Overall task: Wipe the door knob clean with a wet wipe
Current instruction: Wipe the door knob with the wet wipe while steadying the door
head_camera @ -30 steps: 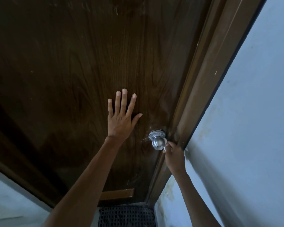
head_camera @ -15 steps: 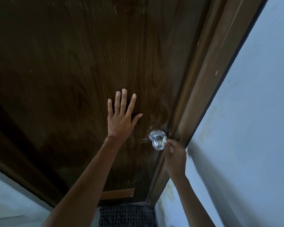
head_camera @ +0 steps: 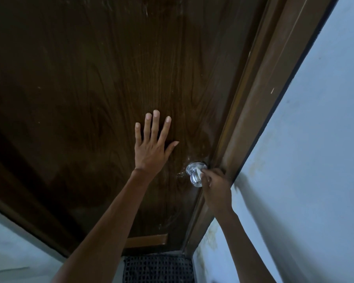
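At the far left, a strip of pale blue-grey wall [head_camera: 6,252] shows beside the hinge-side edge of the dark brown wood-grain door [head_camera: 90,99], which fills most of the view. Your left hand [head_camera: 151,148] lies flat against the door panel, palm down and fingers spread apart, gripping nothing; it sits on the lower half of the door, toward the latch-side edge, with the thumb pointing at the knob. Just right of that thumb and a little lower, the round polished silver metal door knob [head_camera: 195,176] stands out from the door on its circular plate, close against the door's right edge. Your right hand [head_camera: 217,190] is closed around a small white wet wipe [head_camera: 199,173], pinching it with thumb and fingertips and pressing it against the right side of the knob, so the wipe touches the neck and ball of the metal; most of the wipe is hidden inside your fingers. Near the door's bottom edge runs a lighter brown wooden strip [head_camera: 147,241], and below it lies a dark woven floor mat [head_camera: 157,268]. To the right of the knob rises the brown wooden door frame [head_camera: 264,99], and beyond the frame stands another pale blue-grey wall [head_camera: 315,160], stained yellowish near the lower corner of the frame.
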